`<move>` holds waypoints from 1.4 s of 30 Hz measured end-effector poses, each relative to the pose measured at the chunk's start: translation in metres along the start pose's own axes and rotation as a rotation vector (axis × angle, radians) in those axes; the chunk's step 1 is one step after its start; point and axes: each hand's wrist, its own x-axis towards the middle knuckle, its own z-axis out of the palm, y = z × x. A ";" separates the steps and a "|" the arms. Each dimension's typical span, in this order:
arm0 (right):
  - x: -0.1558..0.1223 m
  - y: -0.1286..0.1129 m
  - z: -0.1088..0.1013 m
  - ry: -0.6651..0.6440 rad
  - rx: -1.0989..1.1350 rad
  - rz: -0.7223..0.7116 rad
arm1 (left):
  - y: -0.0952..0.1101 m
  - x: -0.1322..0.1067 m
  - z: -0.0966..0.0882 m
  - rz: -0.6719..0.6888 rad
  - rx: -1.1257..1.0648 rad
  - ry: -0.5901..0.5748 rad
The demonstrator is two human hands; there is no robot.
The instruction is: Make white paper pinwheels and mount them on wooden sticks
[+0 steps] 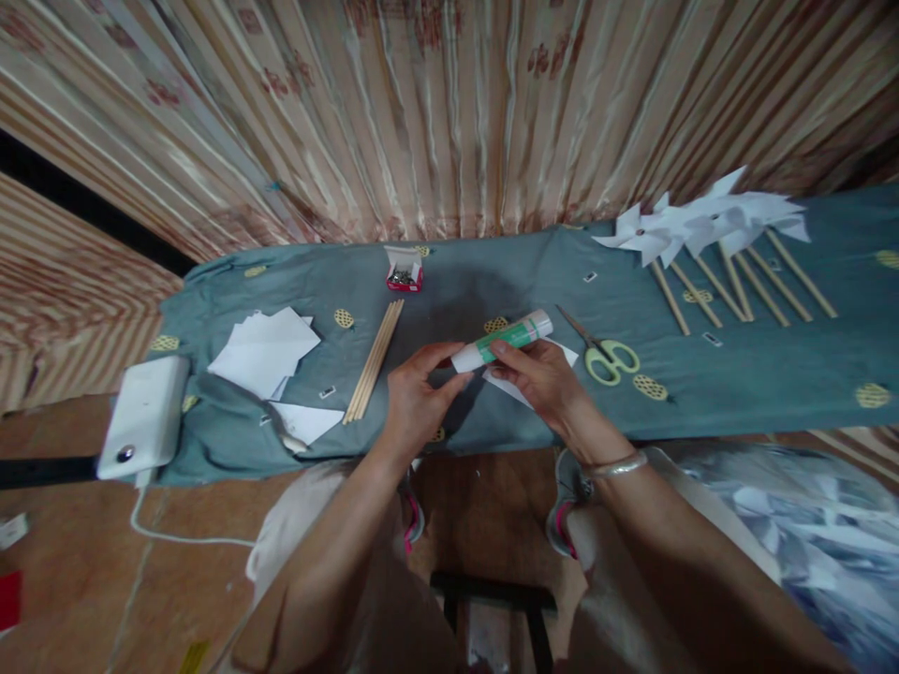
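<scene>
white-and-green plastic glue stick [502, 341] held just above teal tablecloth [737, 374] | right hand [544, 382] clamped round barrel; left hand [416, 402] pinching cap end | likely light, rigid, smooth; slippery if gripped loosely; best held mid-barrel

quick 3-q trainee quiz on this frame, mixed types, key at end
1. True or false: the scissors lie right of the loose wooden sticks.
2. The red box sits: A) on the floor B) near the far edge of the cloth C) under the scissors.
3. What do the left hand and right hand hold between them?
Key: 1 true; 2 B; 3 the glue stick.
</scene>
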 end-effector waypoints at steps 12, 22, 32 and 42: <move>-0.004 0.010 0.010 -0.073 -0.184 -0.086 | -0.001 -0.001 0.000 0.012 0.018 -0.014; -0.004 -0.018 -0.059 0.133 -0.737 -0.469 | -0.028 0.008 -0.031 -0.072 0.355 0.024; -0.033 -0.023 -0.083 0.050 -1.314 -0.710 | -0.006 -0.001 -0.005 0.401 0.588 -0.139; -0.039 -0.013 -0.091 -0.128 -1.388 -0.781 | 0.004 0.003 0.041 0.621 0.540 -0.398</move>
